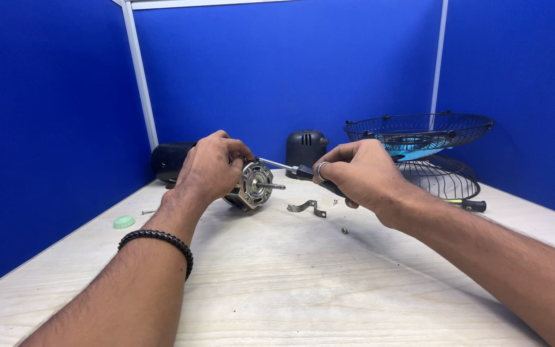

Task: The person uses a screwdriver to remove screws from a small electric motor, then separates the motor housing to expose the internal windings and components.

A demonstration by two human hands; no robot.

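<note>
My left hand [208,168] grips a small fan motor [252,186] lying on the wooden table, its shaft pointing right. A black beaded bracelet sits on that wrist. My right hand [358,175], with a ring on one finger, holds a black-handled screwdriver [293,169]; its metal tip reaches the top edge of the motor's front plate. A bent metal bracket [307,207] lies on the table just below the screwdriver.
Behind the motor stand a black housing [169,160] and a black rear cover [306,148]. Wire fan guards [419,132] with a blue blade sit at the back right. A second screwdriver [467,205], loose screws [345,230] and a green cap [123,222] lie on the table [290,283].
</note>
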